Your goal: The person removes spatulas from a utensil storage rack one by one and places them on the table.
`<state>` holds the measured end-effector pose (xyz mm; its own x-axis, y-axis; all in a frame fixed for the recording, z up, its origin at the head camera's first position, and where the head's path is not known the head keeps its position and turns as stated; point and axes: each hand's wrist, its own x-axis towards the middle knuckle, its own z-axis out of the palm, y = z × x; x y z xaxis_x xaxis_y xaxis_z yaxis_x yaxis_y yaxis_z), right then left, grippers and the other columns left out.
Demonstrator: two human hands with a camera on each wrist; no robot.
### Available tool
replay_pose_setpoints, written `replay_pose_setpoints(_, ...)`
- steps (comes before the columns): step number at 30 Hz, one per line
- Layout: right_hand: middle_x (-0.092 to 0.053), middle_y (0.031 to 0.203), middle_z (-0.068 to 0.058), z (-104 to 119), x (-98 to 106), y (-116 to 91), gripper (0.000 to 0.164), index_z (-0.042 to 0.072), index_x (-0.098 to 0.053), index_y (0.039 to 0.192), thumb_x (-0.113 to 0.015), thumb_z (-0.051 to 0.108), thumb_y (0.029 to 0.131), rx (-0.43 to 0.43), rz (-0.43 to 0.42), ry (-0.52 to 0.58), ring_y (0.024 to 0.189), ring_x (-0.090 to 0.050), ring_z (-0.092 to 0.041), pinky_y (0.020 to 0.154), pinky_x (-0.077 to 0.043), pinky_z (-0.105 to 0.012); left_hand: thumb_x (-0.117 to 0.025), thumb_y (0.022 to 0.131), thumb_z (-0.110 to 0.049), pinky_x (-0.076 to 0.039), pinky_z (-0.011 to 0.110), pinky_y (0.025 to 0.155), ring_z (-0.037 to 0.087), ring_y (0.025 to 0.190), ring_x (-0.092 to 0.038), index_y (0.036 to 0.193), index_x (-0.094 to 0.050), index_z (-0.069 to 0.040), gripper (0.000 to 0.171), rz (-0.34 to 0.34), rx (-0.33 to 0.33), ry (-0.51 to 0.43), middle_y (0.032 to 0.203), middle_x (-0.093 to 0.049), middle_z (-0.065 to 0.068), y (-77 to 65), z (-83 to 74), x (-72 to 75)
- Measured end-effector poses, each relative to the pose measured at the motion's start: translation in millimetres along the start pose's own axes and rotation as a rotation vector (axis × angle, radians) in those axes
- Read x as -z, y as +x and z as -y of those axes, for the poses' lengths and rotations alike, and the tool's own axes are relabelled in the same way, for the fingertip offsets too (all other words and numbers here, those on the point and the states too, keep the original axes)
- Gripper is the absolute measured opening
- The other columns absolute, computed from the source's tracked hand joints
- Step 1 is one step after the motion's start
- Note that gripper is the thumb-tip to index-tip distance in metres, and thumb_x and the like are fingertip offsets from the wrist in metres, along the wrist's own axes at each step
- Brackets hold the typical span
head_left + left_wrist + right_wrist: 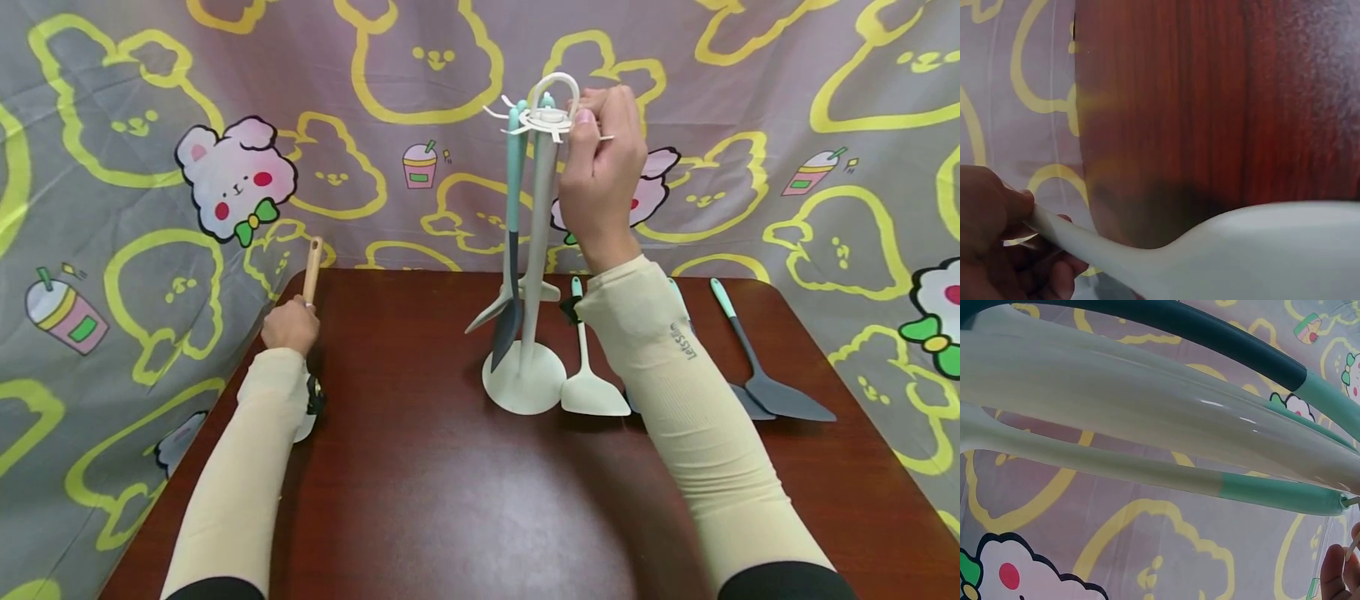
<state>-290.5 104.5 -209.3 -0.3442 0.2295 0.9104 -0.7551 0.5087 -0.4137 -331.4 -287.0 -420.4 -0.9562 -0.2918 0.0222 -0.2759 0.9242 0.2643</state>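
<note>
My left hand [291, 327] grips a white-headed utensil with a wooden handle [313, 271] at the table's left side. Its pale neck and broad head [1260, 250] stretch across the left wrist view; the head's far end lies outside that picture. Right of centre stands a white utensil rack [534, 250] on a round base. At its top, my right hand [609, 162] pinches one of the hooks between thumb and fingers. From other hooks hang a dark-headed utensil [507, 329] with a mint handle and white utensils, one with a mint grip [1279, 494] in the right wrist view.
On the brown table [420, 483], a white turner [594, 394] lies beside the rack base. Farther right, a dark turner [787, 396] overlaps another dark utensil [752, 406]; my right sleeve covers part of that group. A patterned cloth [442, 200] hangs behind the table.
</note>
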Motion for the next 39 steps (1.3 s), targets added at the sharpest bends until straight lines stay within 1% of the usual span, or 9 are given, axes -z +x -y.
replay_pose_setpoints(7, -0.04, 0.085, 0.018, 0.1, 0.4, -0.1, 0.039, -0.014, -0.052, 0.083, -0.035, 0.021, 0.088, 0.008, 0.006, 0.006, 0.084, -0.04, 0.005, 0.079, -0.031, -0.022, -0.044, 0.098, -0.02, -0.05, 0.06, 0.08, 0.053, 0.103, -0.06, 0.121, -0.055, 0.005, 0.036, 0.028, -0.003, -0.1, 0.114, -0.061, 0.034, 3.2, 6.3, -13.5)
replay_pose_setpoints(13, -0.04, 0.084, 0.018, -0.6, -0.5, -0.9, 0.038, -0.014, -0.052, 0.083, -0.036, 0.021, 0.088, 0.005, 0.006, 0.01, 0.085, -0.041, 0.005, 0.079, -0.032, -0.022, -0.049, 0.095, -0.019, -0.05, 0.055, 0.076, 0.045, 0.096, -0.061, 0.119, -0.057, 0.005, 0.034, 0.093, 0.006, -0.114, 0.111, -0.061, 0.03, 4.5, 9.9, -21.1)
replay_pose_setpoints(20, -0.041, 0.084, 0.017, -0.9, -1.0, -0.5, 0.037, -0.01, -0.052, 0.081, -0.036, 0.022, 0.088, 0.005, 0.004, 0.002, 0.083, -0.04, 0.005, 0.078, -0.031, -0.021, -0.05, 0.093, -0.018, -0.05, 0.054, 0.076, 0.046, 0.096, -0.062, 0.115, -0.059, 0.005, 0.032, 0.126, 0.028, -0.13, 0.11, -0.063, 0.03, 9.1, 11.6, -25.7)
replay_pose_setpoints(25, -0.04, 0.084, 0.015, -0.9, -0.9, 0.7, 0.024, 0.006, -0.051, 0.077, -0.036, 0.022, 0.087, 0.009, 0.007, 0.01, 0.079, -0.036, 0.004, 0.077, -0.029, -0.022, -0.05, 0.092, -0.017, -0.05, 0.054, 0.076, 0.046, 0.096, -0.062, 0.112, -0.061, 0.004, 0.031, 0.13, 0.055, -0.142, 0.107, -0.064, 0.03, 12.7, 12.2, -26.4)
replay_pose_setpoints(27, -0.04, 0.084, 0.015, -1.0, -1.3, 1.0, 0.023, 0.008, -0.051, 0.077, -0.037, 0.023, 0.087, 0.006, 0.009, 0.014, 0.079, -0.036, 0.004, 0.076, -0.029, -0.022, -0.05, 0.092, -0.017, -0.05, 0.054, 0.076, 0.047, 0.096, -0.062, 0.112, -0.061, 0.004, 0.031, 0.135, 0.065, -0.146, 0.108, -0.064, 0.03, 13.8, 13.0, -26.5)
replay_pose_setpoints(29, -0.041, 0.084, 0.015, -1.2, -1.7, 0.8, 0.028, 0.002, -0.052, 0.079, -0.037, 0.023, 0.087, 0.001, 0.007, 0.014, 0.078, -0.036, 0.004, 0.076, -0.03, -0.022, -0.05, 0.092, -0.016, -0.05, 0.054, 0.077, 0.046, 0.097, -0.061, 0.112, -0.061, 0.003, 0.03, 0.146, 0.078, -0.151, 0.109, -0.064, 0.03, 14.1, 12.9, -26.8)
replay_pose_setpoints(31, -0.042, 0.084, 0.016, -1.6, -1.8, 0.6, 0.03, -0.001, -0.053, 0.079, -0.037, 0.023, 0.087, -0.004, 0.005, 0.017, 0.078, -0.036, 0.004, 0.076, -0.03, -0.022, -0.05, 0.092, -0.016, -0.05, 0.054, 0.078, 0.046, 0.098, -0.061, 0.112, -0.062, 0.003, 0.03, 0.16, 0.093, -0.16, 0.109, -0.063, 0.03, 14.0, 12.5, -27.2)
replay_pose_setpoints(36, -0.042, 0.084, 0.017, -2.7, -2.0, 0.3, 0.029, 0.001, -0.052, 0.078, -0.037, 0.024, 0.086, -0.001, -0.002, 0.021, 0.078, -0.037, 0.004, 0.076, -0.03, -0.022, -0.049, 0.091, -0.015, -0.051, 0.056, 0.083, 0.048, 0.103, -0.06, 0.11, -0.063, 0.004, 0.031, 0.17, 0.123, -0.175, 0.112, -0.062, 0.032, 14.4, 11.4, -28.8)
replay_pose_setpoints(39, -0.042, 0.084, 0.017, -2.8, -3.0, 0.3, 0.032, -0.003, -0.052, 0.079, -0.036, 0.024, 0.087, 0.009, -0.003, 0.02, 0.079, -0.038, 0.004, 0.076, -0.03, -0.022, -0.049, 0.089, -0.014, -0.051, 0.057, 0.086, 0.049, 0.106, -0.059, 0.108, -0.062, 0.006, 0.031, 0.17, 0.128, -0.166, 0.112, -0.061, 0.034, 14.7, 12.0, -29.0)
